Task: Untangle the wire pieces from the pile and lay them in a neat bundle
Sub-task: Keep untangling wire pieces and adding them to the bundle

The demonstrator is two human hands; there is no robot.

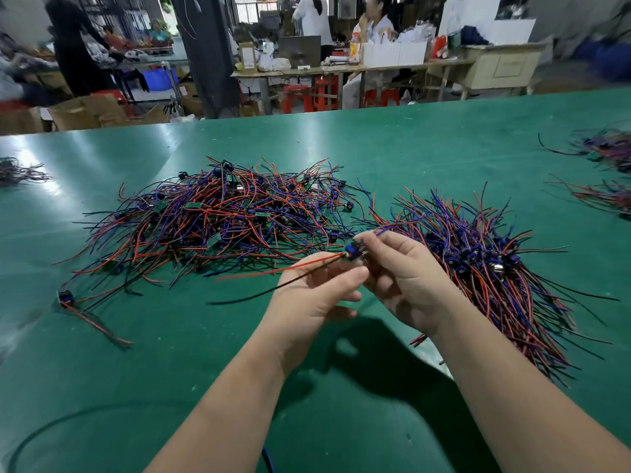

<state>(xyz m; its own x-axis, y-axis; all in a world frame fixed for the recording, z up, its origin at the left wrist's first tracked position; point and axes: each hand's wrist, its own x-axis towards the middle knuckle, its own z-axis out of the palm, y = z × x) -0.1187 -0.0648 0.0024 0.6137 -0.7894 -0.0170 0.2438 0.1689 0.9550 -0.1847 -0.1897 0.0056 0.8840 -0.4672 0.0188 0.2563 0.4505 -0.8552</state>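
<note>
Green matting covers the long work table (409, 138). Beyond it are cluttered benches, red stools (324, 93) and people at work, and the print on the cartons back there is too blurred to read.

The tangled pile (218, 216) of red, blue and black wire pieces, with small green boards and dark connectors mixed in, sprawls left of centre. Just to its right lies the neat bundle (485, 268), its leads running roughly one way and its connectors clustered together. Smaller heaps sit at the far right edge (604, 148) and the far left (17, 172), and one stray piece (65, 297) lies near the pile's lower left.

Both hands are raised over the mat between the pile and the bundle, sharing one wire piece. The right hand (406, 278) pinches its blue connector (351, 250) at the fingertips. The left hand (314, 295) has thumb and curled fingers closed on the red lead (300, 266) and black lead (266, 291), which trail off leftward.
</note>
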